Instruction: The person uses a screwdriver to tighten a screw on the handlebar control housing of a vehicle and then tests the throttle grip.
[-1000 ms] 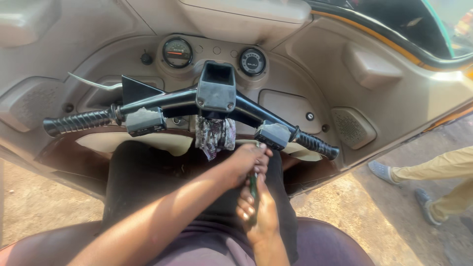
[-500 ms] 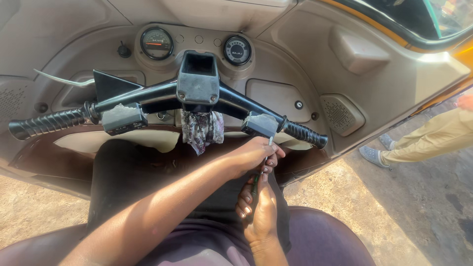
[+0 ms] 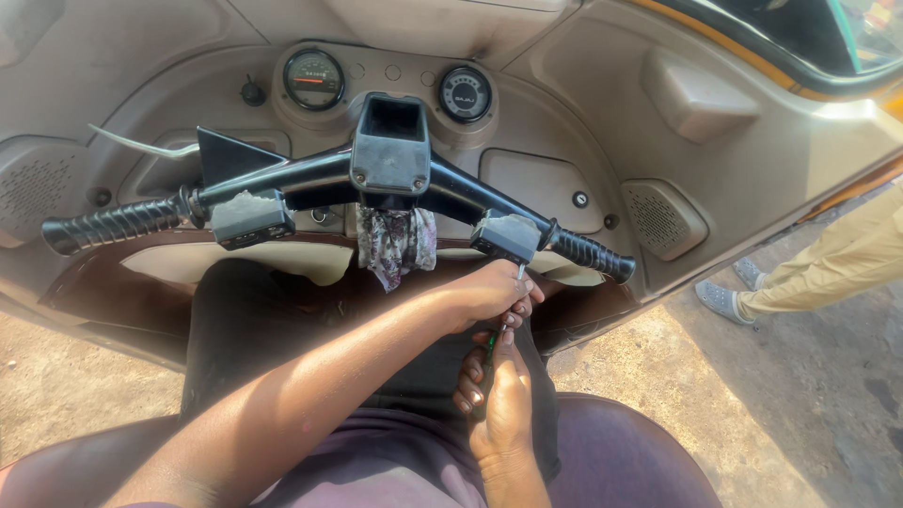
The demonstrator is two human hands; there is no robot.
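Handlebar (image 3: 310, 179) above both hands – patterned rag (image 3: 397, 243) hangs centre.

Bright daylight from the right, sharp focus, wide-angle edge bending.

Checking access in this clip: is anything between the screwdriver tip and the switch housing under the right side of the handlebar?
Nothing visible does. The left hand guides the shaft of the screwdriver, gripped by the right hand, straight up to the grey switch housing. The hanging cloth is off to one side.

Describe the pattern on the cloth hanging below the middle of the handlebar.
The cloth is pale with a dark purplish floral print; the head view shows it.
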